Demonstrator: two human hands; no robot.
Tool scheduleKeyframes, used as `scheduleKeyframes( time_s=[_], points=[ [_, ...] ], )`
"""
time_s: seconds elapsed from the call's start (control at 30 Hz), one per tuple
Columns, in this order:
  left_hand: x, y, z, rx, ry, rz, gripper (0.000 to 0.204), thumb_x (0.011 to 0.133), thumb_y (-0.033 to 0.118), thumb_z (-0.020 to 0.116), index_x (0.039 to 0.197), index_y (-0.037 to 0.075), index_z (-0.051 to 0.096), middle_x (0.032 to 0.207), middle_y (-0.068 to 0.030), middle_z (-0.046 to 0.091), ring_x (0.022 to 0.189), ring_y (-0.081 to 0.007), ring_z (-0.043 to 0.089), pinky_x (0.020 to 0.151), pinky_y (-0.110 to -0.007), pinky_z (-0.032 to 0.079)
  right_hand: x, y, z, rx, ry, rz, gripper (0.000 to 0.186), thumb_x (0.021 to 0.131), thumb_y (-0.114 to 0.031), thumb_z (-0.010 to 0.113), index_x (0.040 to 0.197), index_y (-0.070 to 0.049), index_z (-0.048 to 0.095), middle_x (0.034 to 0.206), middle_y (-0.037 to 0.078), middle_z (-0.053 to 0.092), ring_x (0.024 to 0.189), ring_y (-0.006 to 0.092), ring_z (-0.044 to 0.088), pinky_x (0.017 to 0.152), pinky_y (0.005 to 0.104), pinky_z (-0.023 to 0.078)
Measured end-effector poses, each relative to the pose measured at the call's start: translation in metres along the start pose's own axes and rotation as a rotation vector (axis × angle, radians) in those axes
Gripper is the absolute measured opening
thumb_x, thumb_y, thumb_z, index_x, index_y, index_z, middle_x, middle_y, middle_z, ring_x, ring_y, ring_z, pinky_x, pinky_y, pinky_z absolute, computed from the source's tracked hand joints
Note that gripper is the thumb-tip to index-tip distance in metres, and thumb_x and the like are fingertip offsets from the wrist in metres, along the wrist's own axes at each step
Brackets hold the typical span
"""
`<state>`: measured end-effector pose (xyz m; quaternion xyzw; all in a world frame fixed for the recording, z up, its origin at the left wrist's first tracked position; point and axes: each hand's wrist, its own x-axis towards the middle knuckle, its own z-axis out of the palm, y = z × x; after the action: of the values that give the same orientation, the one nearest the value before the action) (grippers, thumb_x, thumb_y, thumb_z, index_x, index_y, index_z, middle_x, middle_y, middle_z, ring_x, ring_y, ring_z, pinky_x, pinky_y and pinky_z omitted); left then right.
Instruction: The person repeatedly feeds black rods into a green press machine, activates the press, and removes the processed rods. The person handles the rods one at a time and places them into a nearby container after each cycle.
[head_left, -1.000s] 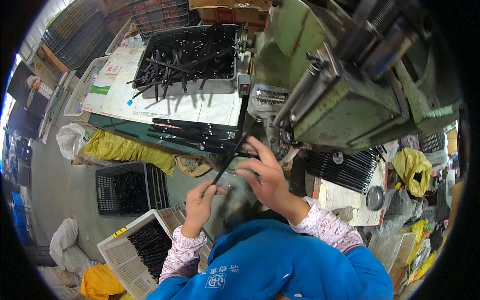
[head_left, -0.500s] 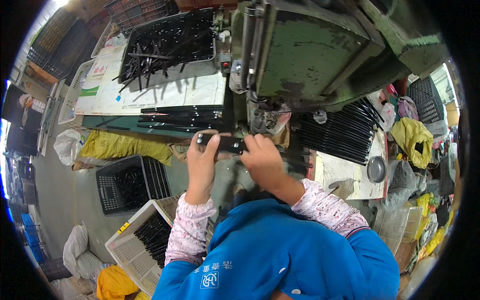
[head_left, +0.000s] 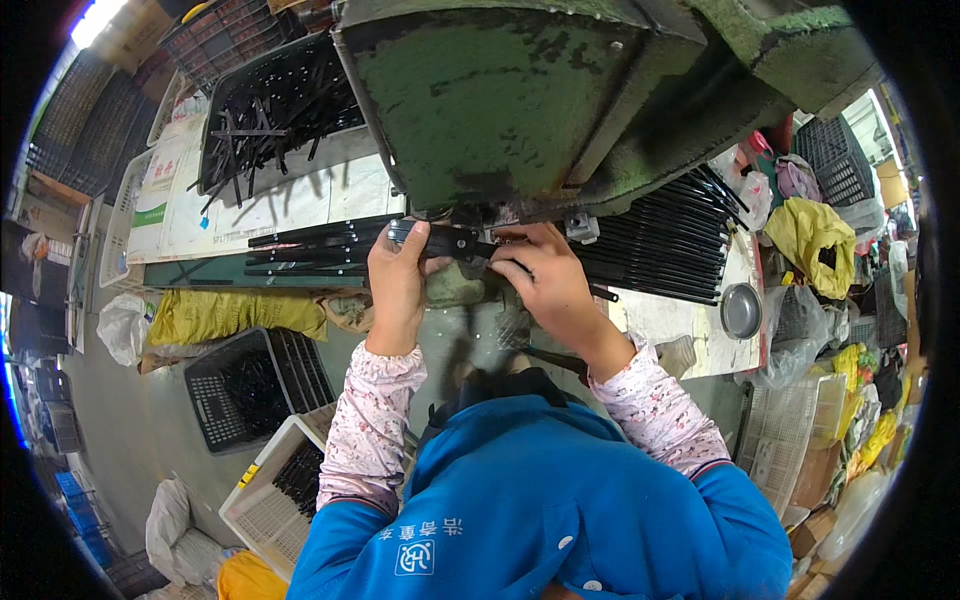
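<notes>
Bar (head_left: 452, 244), black, grasped by left hand (head_left: 397, 288) and right hand (head_left: 557, 290), contact with machine (head_left: 510, 110) unclear; strips (head_left: 325, 241) along near edge of bench (head_left: 200, 275).

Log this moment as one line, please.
left hand: grips black bar | right hand: grips same bar, farther right | green machine: just beyond hands | bar-machine contact: unclear

Upper-left glare, shadows on white sheet (head_left: 345, 187), curved edges
</notes>
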<state>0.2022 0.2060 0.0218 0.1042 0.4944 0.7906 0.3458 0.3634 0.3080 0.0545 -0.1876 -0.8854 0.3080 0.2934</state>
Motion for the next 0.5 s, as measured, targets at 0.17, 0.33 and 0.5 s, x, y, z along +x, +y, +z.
scheduleKeyframes(
  time_s=[0.17,0.33,0.5],
  points=[
    [0.005,0.005,-0.010,0.112,-0.093,-0.124,0.026,0.090,0.016,0.065,0.107,-0.001,0.056,0.091,-0.0075,0.065,0.075,-0.0154,0.065,0.059,-0.026,0.058,0.007,0.040,0.032,0.363,0.055,0.235,0.012,0.082,-0.008,0.070,0.089,0.001,0.067,0.100,0.012,0.065,0.086,0.0212,0.064,0.075,0.0321,0.051],
    [0.003,0.023,-0.022,0.313,-0.173,-0.163,0.027,0.091,0.020,0.062,0.109,0.000,0.056,0.096,-0.0121,0.068,0.074,-0.0149,0.065,0.059,-0.024,0.055,0.030,0.014,0.031,0.305,-0.131,0.633,0.028,0.079,-0.025,0.077,0.088,-0.001,0.067,0.073,0.006,0.066,0.069,0.0130,0.063,0.063,0.0267,0.049],
    [-0.001,0.017,-0.017,0.354,-0.134,-0.098,0.022,0.094,0.017,0.058,0.108,-0.001,0.057,0.091,-0.0119,0.069,0.069,-0.0143,0.066,0.052,-0.022,0.052,0.029,0.030,0.060,1.318,-0.093,0.891,0.018,0.086,-0.020,0.071,0.090,-0.005,0.064,0.071,0.003,0.060,0.054,0.0092,0.050,0.044,0.0256,0.037]
  ],
)
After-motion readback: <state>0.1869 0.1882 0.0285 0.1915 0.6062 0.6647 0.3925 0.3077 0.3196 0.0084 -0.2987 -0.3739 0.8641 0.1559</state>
